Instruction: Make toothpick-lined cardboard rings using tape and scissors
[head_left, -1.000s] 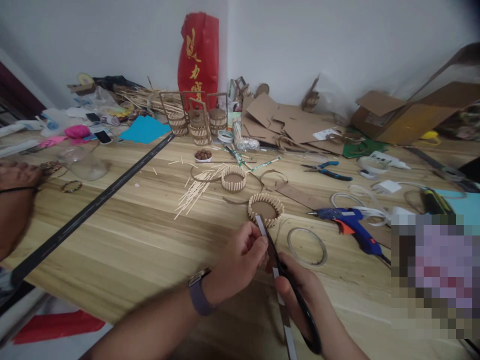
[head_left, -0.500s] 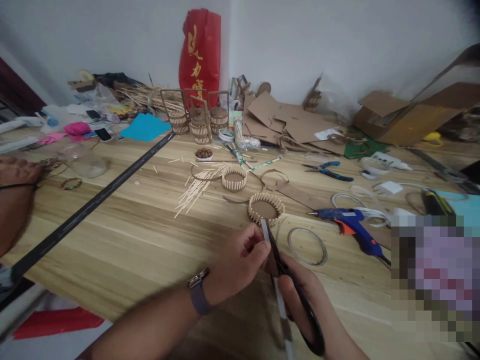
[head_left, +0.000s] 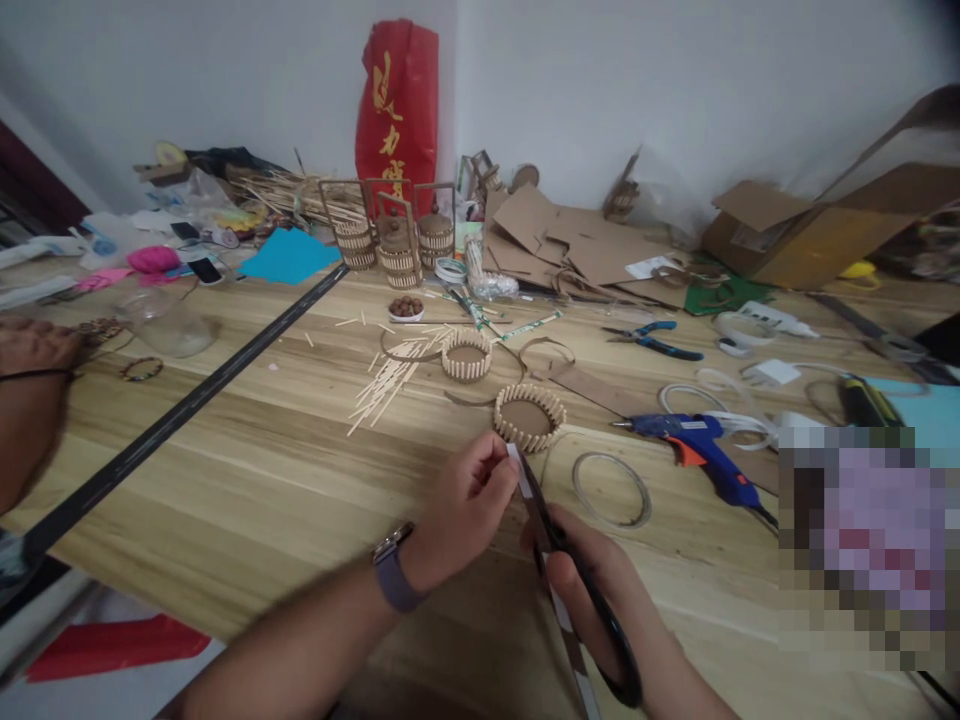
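Pinched in the fingertips of my left hand (head_left: 459, 510) is the upper end of a narrow white-and-brown strip (head_left: 561, 612), which runs down past my right hand toward the bottom edge. My right hand (head_left: 611, 575) grips black-handled scissors (head_left: 621, 655). Their blades point up along the strip toward my left fingers; how far they are open is hard to make out. Just beyond my left fingertips lies a round tray-like piece (head_left: 530, 418) ringed with short wooden sticks. A similar smaller ring (head_left: 466, 357) sits behind it.
Loose sticks (head_left: 386, 385) lie left of the rings. To the right are a wire coil (head_left: 611, 490), a blue glue gun (head_left: 697, 440) and pliers (head_left: 660, 340). Small handled baskets (head_left: 397, 255) and cardboard pieces (head_left: 555, 240) stand behind. Another person's hand (head_left: 34, 350) rests at far left.
Both hands, with the strip and scissors, have shifted slightly left. The strip's upper end has moved left from the front of the nearer ring. The table items stay in place.
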